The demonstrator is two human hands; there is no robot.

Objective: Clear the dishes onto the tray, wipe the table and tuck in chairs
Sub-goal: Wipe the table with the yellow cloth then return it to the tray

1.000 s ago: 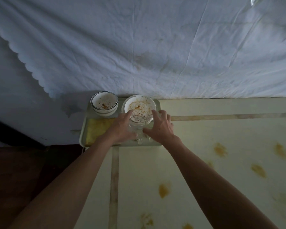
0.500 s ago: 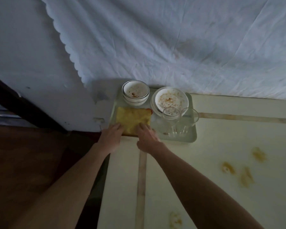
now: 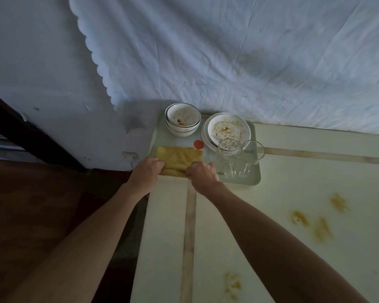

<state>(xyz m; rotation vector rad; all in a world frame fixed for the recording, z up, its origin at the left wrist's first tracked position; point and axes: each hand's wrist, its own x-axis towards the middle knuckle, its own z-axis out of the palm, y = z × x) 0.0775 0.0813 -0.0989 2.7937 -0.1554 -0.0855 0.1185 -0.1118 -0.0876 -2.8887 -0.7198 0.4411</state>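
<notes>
**Dishes on the tray, cloth in hand, stains still waiting**

The fingers of the left hand [image 3: 148,169] and right hand [image 3: 202,172] are curled shut on the near edge of the folded yellow cloth [image 3: 178,157], which lies on the pale green plastic tray [image 3: 255,171] just above the middle of the frame. Beyond the cloth, on the same tray, sit stacked white bowls [image 3: 182,121], soiled white plates [image 3: 227,130] and two clear glasses [image 3: 241,156]. Clearing looks done. Wiping has not begun: yellow-brown stains [image 3: 315,221] mark the cream counter [image 3: 271,215] at the lower right. No chairs are in view, so tucking them in also seems left.
</notes>
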